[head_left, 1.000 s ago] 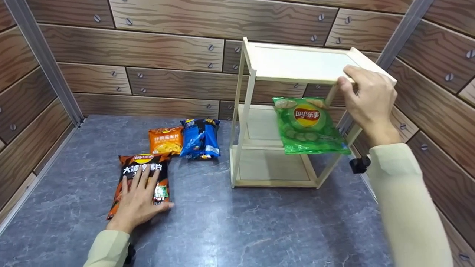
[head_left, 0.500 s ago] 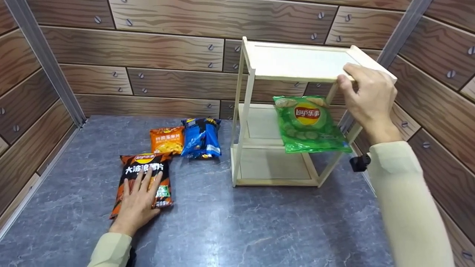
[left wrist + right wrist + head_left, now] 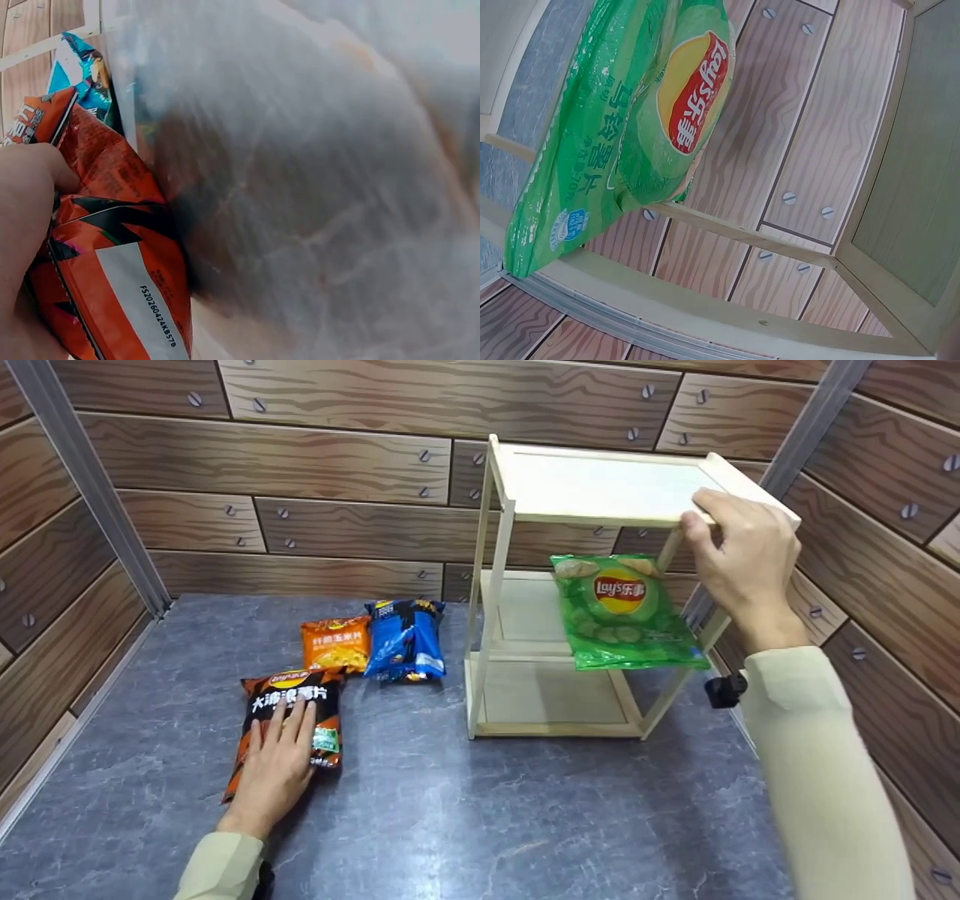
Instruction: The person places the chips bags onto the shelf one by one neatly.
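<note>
In the head view, my left hand (image 3: pixel 274 765) lies over a black and orange chip bag (image 3: pixel 315 712), its fingers along the front and its thumb out of sight. The left wrist view shows the thumb (image 3: pixel 45 169) bent against the side of that chip bag (image 3: pixel 127 225), where a date code is printed. My right hand (image 3: pixel 746 551) grips the front right corner of a pale wooden shelf rack (image 3: pixel 592 517), thumb at the front edge and fingers over the top. A green Lay's chip bag (image 3: pixel 626 615) rests on the middle shelf, jutting past its front edge.
Behind the left hand, a small orange chip bag (image 3: pixel 337 645) and a blue chip bag (image 3: pixel 407 639) lie side by side on the grey marbled tabletop (image 3: pixel 420 817). Wood-patterned walls (image 3: pixel 337 457) enclose the back and both sides. The rack's bottom shelf (image 3: pixel 551 694) sits low, near the tabletop.
My left thumb has drawn in from its spread position to the chip bag's side, and the bag's right edge has pulled in slightly. The right hand and rack stay put.
</note>
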Action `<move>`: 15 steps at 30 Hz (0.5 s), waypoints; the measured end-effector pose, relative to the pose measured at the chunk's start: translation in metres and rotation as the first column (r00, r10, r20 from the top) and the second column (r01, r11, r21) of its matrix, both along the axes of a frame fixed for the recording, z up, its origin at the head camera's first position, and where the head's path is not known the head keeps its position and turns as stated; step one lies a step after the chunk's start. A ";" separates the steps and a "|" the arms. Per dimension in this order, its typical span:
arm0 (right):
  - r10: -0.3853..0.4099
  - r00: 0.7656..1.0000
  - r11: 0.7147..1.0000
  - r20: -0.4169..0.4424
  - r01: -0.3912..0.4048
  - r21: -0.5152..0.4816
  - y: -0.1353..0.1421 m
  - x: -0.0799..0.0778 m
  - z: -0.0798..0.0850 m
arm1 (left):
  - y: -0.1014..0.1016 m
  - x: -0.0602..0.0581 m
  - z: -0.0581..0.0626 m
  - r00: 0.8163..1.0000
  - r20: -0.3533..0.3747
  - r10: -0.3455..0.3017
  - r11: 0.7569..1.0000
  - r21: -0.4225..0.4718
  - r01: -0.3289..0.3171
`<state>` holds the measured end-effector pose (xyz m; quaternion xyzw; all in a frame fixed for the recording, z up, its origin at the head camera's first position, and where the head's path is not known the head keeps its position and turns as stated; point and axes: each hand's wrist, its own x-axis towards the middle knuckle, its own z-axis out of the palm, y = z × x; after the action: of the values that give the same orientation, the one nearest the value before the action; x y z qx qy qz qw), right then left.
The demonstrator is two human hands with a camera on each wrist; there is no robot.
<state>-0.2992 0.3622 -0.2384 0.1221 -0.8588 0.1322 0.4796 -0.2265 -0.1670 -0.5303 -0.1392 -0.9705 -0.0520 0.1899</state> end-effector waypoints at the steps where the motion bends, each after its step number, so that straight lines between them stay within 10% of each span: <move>1: 0.000 1.000 1.000 0.001 0.000 -0.001 0.000 0.000 0.000 | 0.000 0.000 0.001 1.000 -0.014 -0.005 1.000 0.000 0.005; 15: -0.001 1.000 1.000 0.000 0.001 -0.006 0.000 0.000 0.000 | 0.002 0.003 0.009 0.976 -0.194 -0.098 0.987 0.109 0.121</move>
<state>-0.2992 0.3619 -0.2382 0.1206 -0.8584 0.1344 0.4802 -0.2239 -0.1651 -0.5217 -0.1850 -0.9341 -0.1072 0.2858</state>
